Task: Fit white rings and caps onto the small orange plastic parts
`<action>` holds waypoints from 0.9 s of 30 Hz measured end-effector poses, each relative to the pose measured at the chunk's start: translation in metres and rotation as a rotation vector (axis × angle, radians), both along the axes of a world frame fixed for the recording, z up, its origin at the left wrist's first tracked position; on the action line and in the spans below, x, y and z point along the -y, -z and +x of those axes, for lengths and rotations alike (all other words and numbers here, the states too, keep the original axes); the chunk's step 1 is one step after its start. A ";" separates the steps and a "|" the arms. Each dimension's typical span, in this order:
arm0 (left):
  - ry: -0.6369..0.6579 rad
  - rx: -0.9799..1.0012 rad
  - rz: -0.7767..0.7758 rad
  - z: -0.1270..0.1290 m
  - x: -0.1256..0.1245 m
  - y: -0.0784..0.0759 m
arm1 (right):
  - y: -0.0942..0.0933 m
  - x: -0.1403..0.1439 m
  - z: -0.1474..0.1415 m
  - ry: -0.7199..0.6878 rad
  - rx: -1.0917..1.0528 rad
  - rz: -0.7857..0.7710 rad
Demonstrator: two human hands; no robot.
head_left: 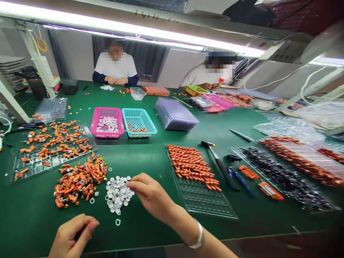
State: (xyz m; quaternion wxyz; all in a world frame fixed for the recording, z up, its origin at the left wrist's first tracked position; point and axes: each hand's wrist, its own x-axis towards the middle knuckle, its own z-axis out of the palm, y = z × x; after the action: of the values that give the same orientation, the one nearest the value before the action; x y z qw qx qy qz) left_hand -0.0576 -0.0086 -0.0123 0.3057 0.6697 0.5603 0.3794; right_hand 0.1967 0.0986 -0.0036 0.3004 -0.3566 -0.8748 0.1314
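My right hand (152, 195) reaches over the right edge of a pile of small white round caps (118, 197), its fingers pinched together at the caps. Whether a cap is between the fingertips is hidden. Closer to the front edge, my left hand (73, 234) is curled with thumb and fingers together; what it holds, if anything, does not show. Left of the caps lies a heap of orange parts (80, 179) with yellow and silver bits. A single white ring (118, 222) rests just below the pile.
A clear tray (20, 161) of orange parts is at left. Behind stand a pink basket (94, 122), a blue basket (153, 125) and stacked clear trays (176, 114). To the right are a tray of orange sticks (188, 163), a hammer (221, 166) and black parts (282, 179). Two people sit opposite.
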 end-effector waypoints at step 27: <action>0.082 -0.867 0.152 -0.014 -0.133 -0.031 | -0.001 -0.061 -0.102 -0.037 0.207 -0.270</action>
State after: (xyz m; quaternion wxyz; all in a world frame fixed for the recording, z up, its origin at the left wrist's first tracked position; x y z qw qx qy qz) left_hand -0.0717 0.1240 0.0187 0.0071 0.8093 0.5802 0.0914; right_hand 0.0950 0.1592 -0.0023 0.1558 -0.3891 -0.8819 0.2157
